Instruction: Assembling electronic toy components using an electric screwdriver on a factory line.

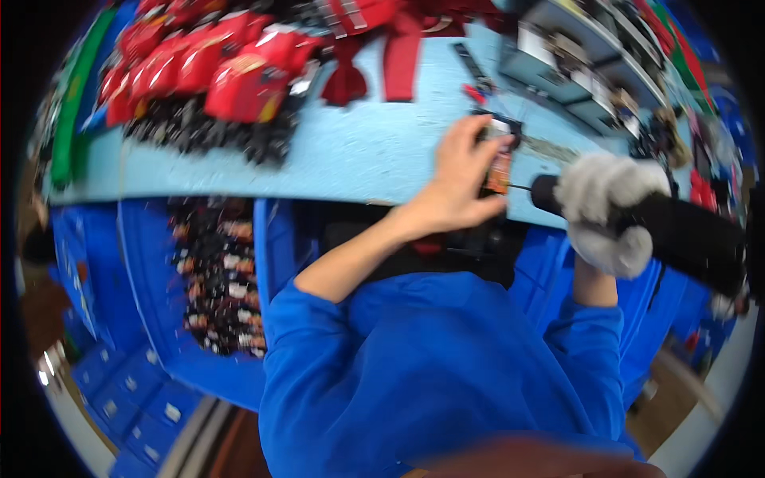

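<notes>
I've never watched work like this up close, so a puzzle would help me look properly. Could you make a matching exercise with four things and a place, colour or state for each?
Things
1. Black tool
2. Small orange-and-black part
3. Pile of glossy pieces
4. Tabletop

Places, colours, states
A. At the fingers of the bare left grip
B. Light blue
C. Held in the grey-gloved right grip
D. Red, toward the upper left of the picture

Right pairs: 1-C, 2-A, 3-D, 4-B
</notes>
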Demonstrator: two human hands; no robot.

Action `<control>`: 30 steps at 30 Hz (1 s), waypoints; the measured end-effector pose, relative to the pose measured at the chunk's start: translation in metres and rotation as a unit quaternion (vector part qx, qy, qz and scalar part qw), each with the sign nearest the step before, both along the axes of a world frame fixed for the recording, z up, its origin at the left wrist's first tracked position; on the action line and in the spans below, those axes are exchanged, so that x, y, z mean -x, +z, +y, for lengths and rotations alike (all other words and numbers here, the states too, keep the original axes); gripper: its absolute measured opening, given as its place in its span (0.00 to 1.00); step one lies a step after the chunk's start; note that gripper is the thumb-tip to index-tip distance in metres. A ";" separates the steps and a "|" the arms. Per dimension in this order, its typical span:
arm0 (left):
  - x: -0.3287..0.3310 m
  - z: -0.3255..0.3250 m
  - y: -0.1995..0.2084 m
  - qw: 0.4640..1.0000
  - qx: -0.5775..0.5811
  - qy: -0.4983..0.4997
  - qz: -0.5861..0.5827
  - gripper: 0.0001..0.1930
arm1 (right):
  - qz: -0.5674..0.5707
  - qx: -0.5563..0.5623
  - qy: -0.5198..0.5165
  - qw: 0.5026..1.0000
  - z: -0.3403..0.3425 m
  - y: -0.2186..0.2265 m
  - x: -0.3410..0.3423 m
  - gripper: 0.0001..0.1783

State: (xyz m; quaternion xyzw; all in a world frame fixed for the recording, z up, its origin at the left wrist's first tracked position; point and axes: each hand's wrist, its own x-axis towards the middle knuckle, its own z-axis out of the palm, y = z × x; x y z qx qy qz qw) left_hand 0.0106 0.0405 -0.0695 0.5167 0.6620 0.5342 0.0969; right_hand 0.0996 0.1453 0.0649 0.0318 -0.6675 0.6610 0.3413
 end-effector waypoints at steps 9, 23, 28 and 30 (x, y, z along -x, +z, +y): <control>-0.034 -0.016 0.007 0.986 -0.028 0.150 -0.073 0.28 | 0.133 -0.122 -0.029 0.983 -0.005 -0.008 -0.039 0.26; 0.032 -0.362 0.009 0.776 -0.019 0.620 -0.112 0.31 | -0.030 0.218 -0.048 0.974 0.068 -0.016 -0.044 0.12; 0.041 -0.377 -0.071 0.669 0.071 0.721 -0.164 0.22 | -0.057 0.247 -0.025 0.967 0.076 -0.028 -0.050 0.12; 0.044 -0.353 -0.093 0.651 0.137 0.708 -0.238 0.31 | -0.052 0.259 0.081 0.961 0.104 -0.043 -0.072 0.14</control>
